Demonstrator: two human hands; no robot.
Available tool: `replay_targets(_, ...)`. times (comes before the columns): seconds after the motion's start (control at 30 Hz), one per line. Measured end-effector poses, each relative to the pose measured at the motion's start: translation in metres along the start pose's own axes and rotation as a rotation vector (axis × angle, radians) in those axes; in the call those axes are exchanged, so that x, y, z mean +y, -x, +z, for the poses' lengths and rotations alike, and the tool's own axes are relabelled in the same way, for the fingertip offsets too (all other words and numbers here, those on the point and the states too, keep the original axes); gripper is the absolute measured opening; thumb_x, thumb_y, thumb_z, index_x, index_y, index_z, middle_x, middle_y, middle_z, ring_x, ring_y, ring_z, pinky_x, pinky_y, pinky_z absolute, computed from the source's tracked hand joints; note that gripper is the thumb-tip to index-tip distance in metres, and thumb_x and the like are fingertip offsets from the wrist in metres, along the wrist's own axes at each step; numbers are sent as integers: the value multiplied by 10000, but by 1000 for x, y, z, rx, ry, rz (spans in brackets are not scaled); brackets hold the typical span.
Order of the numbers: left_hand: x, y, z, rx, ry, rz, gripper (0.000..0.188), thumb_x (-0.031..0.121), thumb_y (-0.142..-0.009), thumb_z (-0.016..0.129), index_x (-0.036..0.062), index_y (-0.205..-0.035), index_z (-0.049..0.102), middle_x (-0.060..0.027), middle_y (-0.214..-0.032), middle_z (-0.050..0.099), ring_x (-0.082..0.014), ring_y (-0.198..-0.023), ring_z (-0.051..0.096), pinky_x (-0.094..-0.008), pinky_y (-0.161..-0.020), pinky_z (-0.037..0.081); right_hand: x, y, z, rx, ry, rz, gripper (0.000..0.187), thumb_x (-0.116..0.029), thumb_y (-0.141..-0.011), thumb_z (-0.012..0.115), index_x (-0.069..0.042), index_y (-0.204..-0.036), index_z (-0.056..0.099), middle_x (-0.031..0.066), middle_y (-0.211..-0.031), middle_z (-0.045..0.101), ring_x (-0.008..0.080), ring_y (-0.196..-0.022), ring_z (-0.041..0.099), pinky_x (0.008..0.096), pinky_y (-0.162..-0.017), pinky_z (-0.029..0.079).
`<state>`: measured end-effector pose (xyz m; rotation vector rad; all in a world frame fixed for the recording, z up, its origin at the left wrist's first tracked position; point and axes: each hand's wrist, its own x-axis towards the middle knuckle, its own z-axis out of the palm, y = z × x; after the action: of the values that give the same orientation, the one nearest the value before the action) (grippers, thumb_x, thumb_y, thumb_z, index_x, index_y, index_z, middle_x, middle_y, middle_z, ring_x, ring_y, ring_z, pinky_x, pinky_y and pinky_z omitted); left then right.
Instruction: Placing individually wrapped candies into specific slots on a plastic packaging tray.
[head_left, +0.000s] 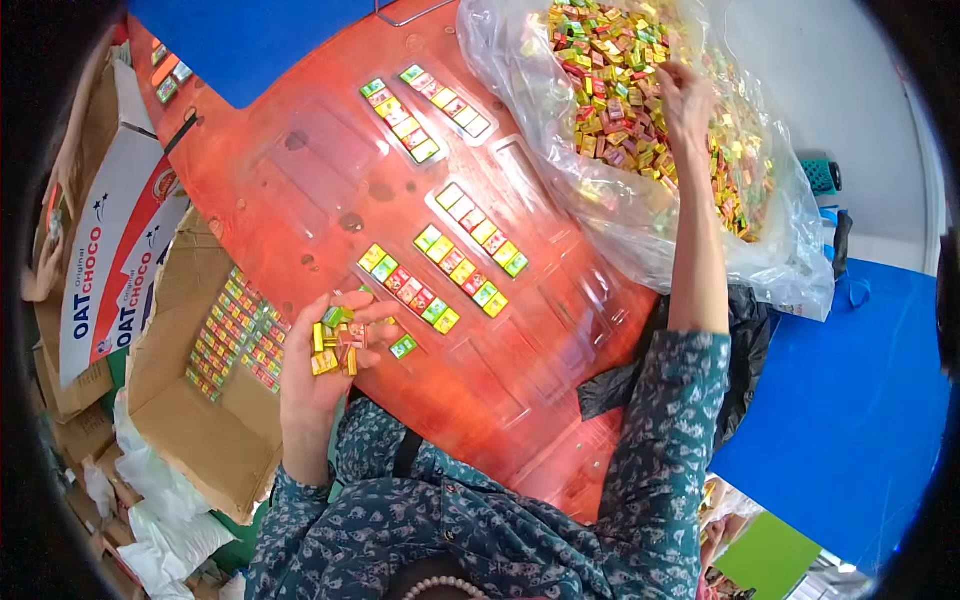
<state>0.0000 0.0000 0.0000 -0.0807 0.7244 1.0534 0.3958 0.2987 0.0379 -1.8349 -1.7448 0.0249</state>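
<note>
My left hand [310,385] is palm up near the table's front left, cupping several small wrapped sweets [338,340] in yellow, green and pink. Beside its fingertips, one green sweet [403,346] lies on the red table [560,330]. My right arm stretches to the far right, over a large clear plastic bag [790,275] heaped with loose sweets [615,95]. There, my right hand [688,105] has its fingers drawn together at the heap; whatever they pinch is hidden. Between my hands, sweets stand in several short rows, one of them a yellow, red and green row [408,288].
An open cardboard carton [225,440] at the left holds packed blocks of sweets [240,335]. Behind it is a printed white and red carton [120,230], with another person's hand [45,260] at the far left edge. Black plastic [745,345] lies under my right arm, beside a blue surface [850,400].
</note>
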Motion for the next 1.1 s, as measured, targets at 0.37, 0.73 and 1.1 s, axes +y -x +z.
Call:
replay_targets(0.37,1,-13,17,76,6,-31,455,341,-948,409,-57,-1132,531,-320,-1137,556,-381,-906,641,-359,-606,590,29,-43,39,-35,412,-505,81,-66,-791,572,-19,-854,589,178,-829,590,356,-767,560,453,-696,472)
replay_targets(0.73,11,-34,32,121,-1,-34,440,338,-957,385,-46,-1099,545,-313,-1124,568,-383,-882,643,-335,-557,574,19,-77,65,-80,331,-363,117,-120,-810,562,-12,-852,575,241,-817,619,406,-780,609,494,-677,467)
replay_targets(1.1,5,-36,33,222,-143,34,448,335,-955,372,-53,-1104,538,-307,-1112,576,-341,-848,659,-301,-557,576,57,-127,156,-196,536,-656,95,-74,-723,554,-9,-735,621,193,-763,618,338,-740,603,410,-680,499)
